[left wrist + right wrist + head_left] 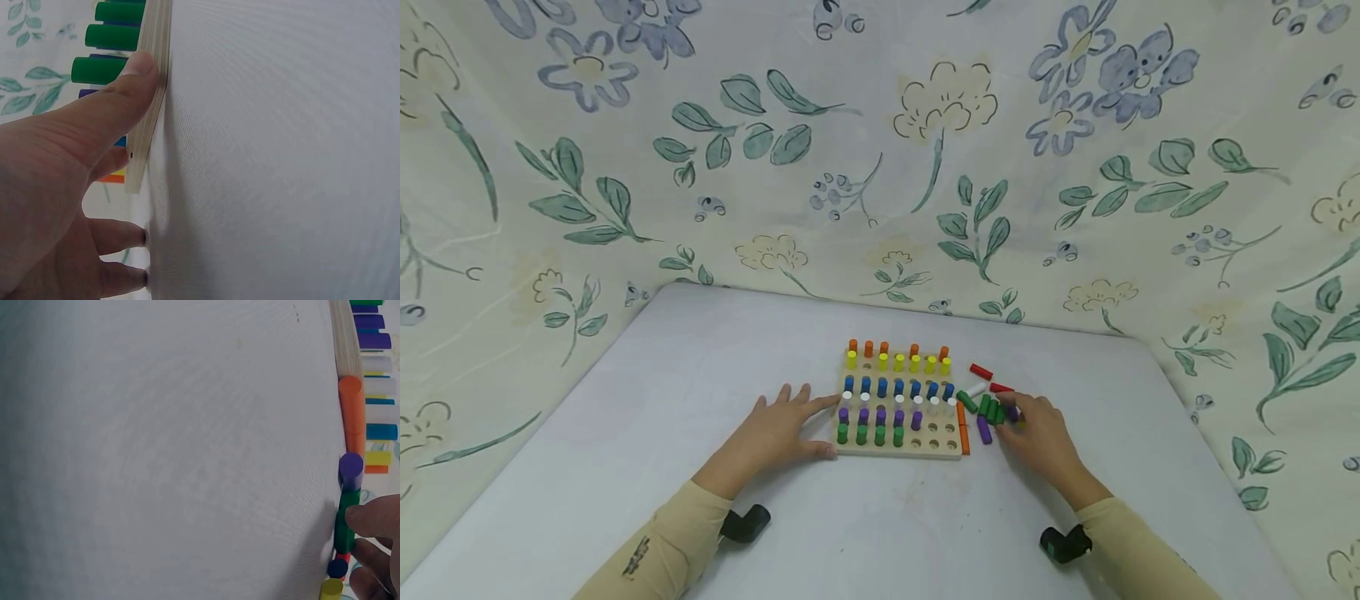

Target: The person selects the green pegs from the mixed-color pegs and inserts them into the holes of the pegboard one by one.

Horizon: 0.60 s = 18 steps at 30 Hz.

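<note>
A wooden pegboard (936, 451) holds rows of orange, yellow, blue, white, purple and green pegs, with some holes bare. My left hand (782, 429) is spread at the board's left side. Its thumb touches the board's edge (145, 125) near the green pegs (100, 70), and its index finger reaches the edge farther back. To the right of the board, my right hand (1037, 437) bends over loose pegs, thumb and fingertips at the two ends of a green peg (344, 531). Part of the pile is hidden under that hand.
Two orange pegs (963, 429) lie along the board's right edge. Around the right hand are a purple peg (984, 430), red pegs (981, 372) and a white peg (976, 389). A white cloth (880, 533) covers the table; a floral curtain (880, 167) hangs behind.
</note>
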Available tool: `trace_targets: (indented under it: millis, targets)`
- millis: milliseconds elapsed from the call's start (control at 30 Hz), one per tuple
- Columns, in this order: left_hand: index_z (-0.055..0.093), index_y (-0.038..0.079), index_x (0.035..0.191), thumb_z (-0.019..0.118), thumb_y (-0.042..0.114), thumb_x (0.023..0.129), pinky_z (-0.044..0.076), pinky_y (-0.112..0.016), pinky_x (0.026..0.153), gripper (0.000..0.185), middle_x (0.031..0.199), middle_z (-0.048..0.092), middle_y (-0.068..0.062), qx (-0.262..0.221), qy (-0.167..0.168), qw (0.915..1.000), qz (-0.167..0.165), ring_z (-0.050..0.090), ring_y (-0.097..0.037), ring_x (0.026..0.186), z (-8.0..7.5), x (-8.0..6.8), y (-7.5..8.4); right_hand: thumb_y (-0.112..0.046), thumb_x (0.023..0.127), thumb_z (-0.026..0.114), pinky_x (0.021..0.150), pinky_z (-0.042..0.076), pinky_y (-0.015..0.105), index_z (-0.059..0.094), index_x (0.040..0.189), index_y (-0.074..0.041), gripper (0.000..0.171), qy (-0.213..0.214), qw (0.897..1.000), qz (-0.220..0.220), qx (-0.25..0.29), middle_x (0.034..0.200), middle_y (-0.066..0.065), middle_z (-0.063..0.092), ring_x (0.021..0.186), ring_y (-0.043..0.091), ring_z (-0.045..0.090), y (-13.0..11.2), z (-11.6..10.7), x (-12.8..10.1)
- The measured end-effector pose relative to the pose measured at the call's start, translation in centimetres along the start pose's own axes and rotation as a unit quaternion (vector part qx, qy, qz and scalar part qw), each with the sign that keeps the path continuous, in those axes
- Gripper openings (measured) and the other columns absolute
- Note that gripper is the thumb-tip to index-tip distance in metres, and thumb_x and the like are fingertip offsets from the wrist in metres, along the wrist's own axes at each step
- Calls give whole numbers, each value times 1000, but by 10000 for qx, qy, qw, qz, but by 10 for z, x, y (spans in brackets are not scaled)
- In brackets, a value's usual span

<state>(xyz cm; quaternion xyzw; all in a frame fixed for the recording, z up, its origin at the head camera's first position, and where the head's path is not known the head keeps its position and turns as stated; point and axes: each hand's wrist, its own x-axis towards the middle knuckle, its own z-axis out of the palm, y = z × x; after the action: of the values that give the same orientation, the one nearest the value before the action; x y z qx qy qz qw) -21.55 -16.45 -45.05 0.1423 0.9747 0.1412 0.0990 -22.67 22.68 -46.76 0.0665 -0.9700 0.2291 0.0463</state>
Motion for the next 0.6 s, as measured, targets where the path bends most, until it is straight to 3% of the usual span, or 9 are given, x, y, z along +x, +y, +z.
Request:
trace_targets:
  millis: [433,600]
  targets:
    - [46,27,154,77,62,81,19,-78,110,87,157,35,-30,3,16,10000,28,25,-59,144,-1,0,1,-19,90,77,89,51,50,59,138,-8,53,-146,9996,143,181,117,9,69,102,27,57,-5,-3,-6]
    - [46,26,154,77,61,81,19,-78,110,87,157,35,-30,7,23,10000,32,25,-59,144,-1,0,1,-25,95,72,83,51,41,56,141,-9,51,-270,9982,294,444,111,6,68,97,23,56,-4,-4,-10]
